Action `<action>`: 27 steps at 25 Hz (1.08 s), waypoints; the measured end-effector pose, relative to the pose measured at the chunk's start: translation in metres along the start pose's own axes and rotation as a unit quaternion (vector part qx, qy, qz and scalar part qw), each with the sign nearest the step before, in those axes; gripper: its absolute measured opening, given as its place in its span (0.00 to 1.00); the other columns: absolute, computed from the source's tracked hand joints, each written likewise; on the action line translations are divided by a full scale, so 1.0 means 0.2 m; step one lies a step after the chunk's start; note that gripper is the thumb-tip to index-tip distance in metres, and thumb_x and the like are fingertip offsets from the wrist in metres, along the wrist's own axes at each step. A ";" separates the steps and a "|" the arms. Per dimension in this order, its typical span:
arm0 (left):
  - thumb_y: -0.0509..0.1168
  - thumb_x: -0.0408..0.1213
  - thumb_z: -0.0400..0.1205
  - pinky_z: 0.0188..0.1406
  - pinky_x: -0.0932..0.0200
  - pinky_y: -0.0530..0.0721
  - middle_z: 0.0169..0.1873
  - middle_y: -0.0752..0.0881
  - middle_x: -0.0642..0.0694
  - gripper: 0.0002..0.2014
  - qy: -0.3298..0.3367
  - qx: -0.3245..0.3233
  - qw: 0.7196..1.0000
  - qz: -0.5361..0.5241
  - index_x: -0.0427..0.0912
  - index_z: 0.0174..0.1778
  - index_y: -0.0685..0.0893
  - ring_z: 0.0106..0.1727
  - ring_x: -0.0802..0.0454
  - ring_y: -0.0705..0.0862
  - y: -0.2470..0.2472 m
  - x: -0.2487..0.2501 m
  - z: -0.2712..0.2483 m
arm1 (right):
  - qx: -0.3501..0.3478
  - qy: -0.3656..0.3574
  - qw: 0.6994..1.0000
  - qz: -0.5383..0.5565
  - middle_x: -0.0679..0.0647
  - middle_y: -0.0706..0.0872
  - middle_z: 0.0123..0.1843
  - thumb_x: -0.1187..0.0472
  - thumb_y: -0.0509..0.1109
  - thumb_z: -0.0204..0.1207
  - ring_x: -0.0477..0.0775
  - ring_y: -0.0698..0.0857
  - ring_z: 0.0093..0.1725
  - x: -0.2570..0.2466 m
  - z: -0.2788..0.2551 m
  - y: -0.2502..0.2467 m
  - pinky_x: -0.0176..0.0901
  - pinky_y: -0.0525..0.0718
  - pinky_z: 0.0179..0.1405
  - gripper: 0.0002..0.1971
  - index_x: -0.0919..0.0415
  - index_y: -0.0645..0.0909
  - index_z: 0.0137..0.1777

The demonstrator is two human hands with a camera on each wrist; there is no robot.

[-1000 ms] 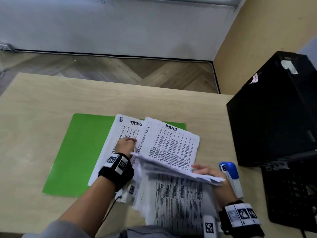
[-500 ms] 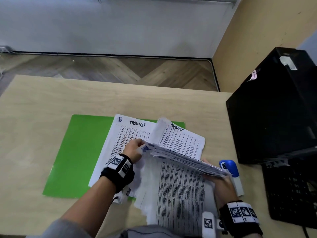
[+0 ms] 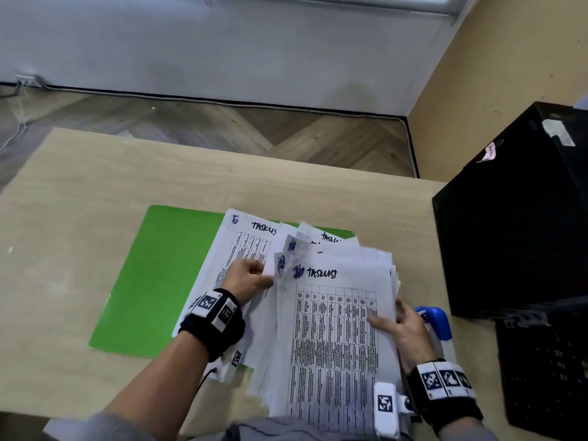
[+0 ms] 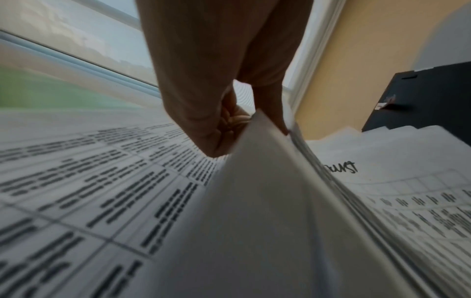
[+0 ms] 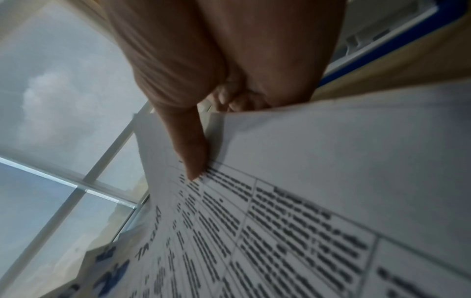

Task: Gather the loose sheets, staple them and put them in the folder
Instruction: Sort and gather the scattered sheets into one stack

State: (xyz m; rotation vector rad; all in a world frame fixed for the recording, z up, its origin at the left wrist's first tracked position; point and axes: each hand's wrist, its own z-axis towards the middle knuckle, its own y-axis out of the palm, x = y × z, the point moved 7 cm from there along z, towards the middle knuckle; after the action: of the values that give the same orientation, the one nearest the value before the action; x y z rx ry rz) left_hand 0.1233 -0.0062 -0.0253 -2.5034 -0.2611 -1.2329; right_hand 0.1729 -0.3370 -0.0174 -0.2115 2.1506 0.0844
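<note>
Left hand (image 3: 246, 278): pinches the stack's left edge.
Right hand (image 3: 401, 326): thumb on top, fingers under the right edge, gripping.
Stack of sheets (image 3: 334, 332): held over the desk (image 3: 79, 249), edges fanned and uneven.
Loose sheet (image 3: 235, 249): lies on the green folder (image 3: 159, 281), apart from the stack.
Stapler (image 3: 436, 323): just right of the right hand.
Risk: uneven edges could staple crooked; the loose sheet may be missed.
Writing: "TASKLIST"; a blue number, possibly 26.
</note>
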 end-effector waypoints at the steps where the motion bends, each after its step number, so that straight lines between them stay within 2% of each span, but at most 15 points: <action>1: 0.77 0.29 0.73 0.21 0.65 0.74 0.21 0.79 0.48 0.11 -0.002 0.011 1.000 -0.008 0.39 0.30 0.81 0.21 0.55 0.74 -0.01 -0.01 -0.01 | -0.003 -0.007 1.000 -0.023 0.55 0.93 0.52 0.71 0.79 0.67 0.63 0.90 0.55 0.01 -0.02 0.00 0.64 0.83 0.64 0.26 0.56 0.82 0.65; 3: 0.74 0.35 0.77 0.22 0.64 0.69 0.21 0.75 0.48 0.14 -0.005 0.049 0.999 -0.018 0.41 0.28 0.79 0.23 0.54 0.70 -0.05 -0.05 0.01 | -0.001 -0.002 1.000 0.012 0.55 0.94 0.46 0.71 0.79 0.66 0.67 0.89 0.53 0.04 -0.07 0.00 0.60 0.84 0.60 0.22 0.59 0.86 0.60; 5: 0.71 0.35 0.80 0.26 0.61 0.68 0.22 0.74 0.46 0.16 0.002 0.083 0.997 0.013 0.41 0.26 0.78 0.29 0.52 0.71 -0.09 -0.08 0.04 | -0.017 0.010 0.998 0.052 0.66 0.92 0.47 0.67 0.83 0.54 0.74 0.87 0.55 0.05 -0.10 0.00 0.58 0.83 0.58 0.22 0.65 0.90 0.52; 6: 0.70 0.35 0.80 0.29 0.62 0.70 0.23 0.76 0.46 0.15 0.002 0.086 0.996 0.023 0.41 0.26 0.80 0.31 0.52 0.73 -0.10 -0.09 0.05 | -0.014 0.028 0.998 0.060 0.71 0.91 0.46 0.65 0.81 0.55 0.72 0.88 0.54 0.05 -0.11 -0.01 0.50 0.85 0.54 0.18 0.71 0.91 0.46; 7: 0.70 0.34 0.80 0.33 0.63 0.72 0.24 0.79 0.46 0.13 0.000 0.090 0.996 0.021 0.42 0.28 0.83 0.32 0.52 0.75 -0.10 -0.10 0.05 | -0.007 0.038 0.997 0.072 0.71 0.91 0.40 0.63 0.76 0.64 0.65 0.91 0.48 0.05 -0.12 -0.03 0.41 0.84 0.46 0.11 0.75 0.90 0.35; 9: 0.72 0.36 0.79 0.36 0.66 0.76 0.27 0.84 0.48 0.09 -0.008 0.099 0.995 0.011 0.43 0.32 0.86 0.32 0.52 0.80 -0.11 -0.10 0.05 | 0.006 0.060 0.989 0.133 0.64 0.85 0.26 0.66 0.59 0.82 0.53 0.88 0.27 0.08 -0.13 -0.04 0.40 0.82 0.33 0.29 0.61 0.83 0.18; 11: 0.74 0.38 0.77 0.36 0.63 0.78 0.27 0.85 0.47 0.11 -0.004 0.099 0.995 0.026 0.44 0.28 0.85 0.31 0.51 0.81 -0.10 -0.11 0.05 | 0.018 0.061 0.988 0.144 0.57 0.86 0.26 0.72 0.56 0.83 0.49 0.85 0.25 0.09 -0.12 -0.07 0.47 0.82 0.40 0.27 0.57 0.83 0.25; 13: 0.76 0.36 0.73 0.36 0.59 0.76 0.22 0.81 0.46 0.15 0.017 0.108 0.993 0.042 0.42 0.23 0.80 0.27 0.50 0.76 -0.09 -0.11 0.06 | 0.015 0.042 0.993 0.110 0.55 0.93 0.36 0.71 0.71 0.74 0.51 0.91 0.37 0.09 -0.09 -0.06 0.52 0.83 0.52 0.07 0.61 0.88 0.44; 15: 0.78 0.33 0.71 0.32 0.60 0.73 0.19 0.79 0.48 0.17 0.026 0.114 0.993 0.033 0.43 0.21 0.77 0.24 0.52 0.74 -0.09 -0.10 0.04 | -0.014 0.052 0.992 0.116 0.62 0.93 0.49 0.58 0.88 0.51 0.61 0.91 0.49 0.09 -0.07 0.00 0.56 0.83 0.60 0.33 0.63 0.85 0.59; 16: 0.78 0.33 0.71 0.29 0.62 0.72 0.19 0.79 0.48 0.18 0.020 0.106 0.994 0.021 0.43 0.21 0.76 0.22 0.53 0.73 -0.08 -0.11 0.04 | -0.020 0.064 0.991 0.118 0.63 0.93 0.51 0.55 0.91 0.43 0.62 0.91 0.51 0.08 -0.05 0.01 0.58 0.82 0.62 0.41 0.64 0.83 0.61; 18: 0.77 0.37 0.74 0.24 0.64 0.68 0.18 0.76 0.47 0.19 0.007 0.101 0.995 0.011 0.43 0.22 0.76 0.21 0.53 0.70 -0.08 -0.12 0.03 | -0.024 0.078 0.991 0.105 0.63 0.91 0.54 0.57 0.86 0.52 0.64 0.87 0.58 0.04 -0.03 0.04 0.65 0.78 0.70 0.37 0.63 0.81 0.64; 20: 0.70 0.46 0.80 0.29 0.59 0.73 0.23 0.79 0.42 0.20 -0.012 0.097 0.995 0.009 0.39 0.24 0.81 0.26 0.51 0.74 -0.10 -0.14 0.04 | -0.028 0.094 0.991 0.092 0.62 0.89 0.59 0.61 0.78 0.64 0.65 0.84 0.63 0.03 -0.01 0.07 0.68 0.74 0.73 0.28 0.60 0.79 0.67; 22: 0.65 0.50 0.81 0.37 0.55 0.78 0.27 0.81 0.38 0.22 -0.032 0.086 0.996 0.015 0.35 0.30 0.85 0.31 0.49 0.78 -0.11 -0.18 0.05 | -0.014 0.094 0.991 0.095 0.60 0.89 0.58 0.64 0.74 0.73 0.61 0.85 0.61 0.04 0.03 0.08 0.62 0.80 0.66 0.22 0.62 0.79 0.68; 25: 0.68 0.45 0.82 0.36 0.58 0.75 0.27 0.82 0.39 0.18 -0.039 0.083 0.993 0.071 0.36 0.31 0.86 0.31 0.50 0.79 -0.13 -0.22 0.05 | 0.023 0.096 0.993 0.065 0.59 0.88 0.60 0.66 0.64 0.84 0.51 0.86 0.50 0.05 0.06 0.09 0.44 0.80 0.46 0.14 0.62 0.78 0.68; 27: 0.71 0.45 0.79 0.33 0.59 0.73 0.25 0.82 0.40 0.17 -0.039 0.096 0.991 0.082 0.38 0.29 0.86 0.28 0.50 0.77 -0.14 -0.23 0.05 | 0.050 0.114 0.992 0.036 0.60 0.86 0.65 0.64 0.62 0.86 0.55 0.84 0.53 0.06 0.09 0.10 0.48 0.79 0.53 0.14 0.64 0.78 0.70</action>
State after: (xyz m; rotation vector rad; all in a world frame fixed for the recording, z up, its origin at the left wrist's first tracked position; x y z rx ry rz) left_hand 0.0929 0.0221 -0.0617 -2.3583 -0.1789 -0.9976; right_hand 0.1772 -0.3156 -0.0369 -0.0893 2.3836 -0.0060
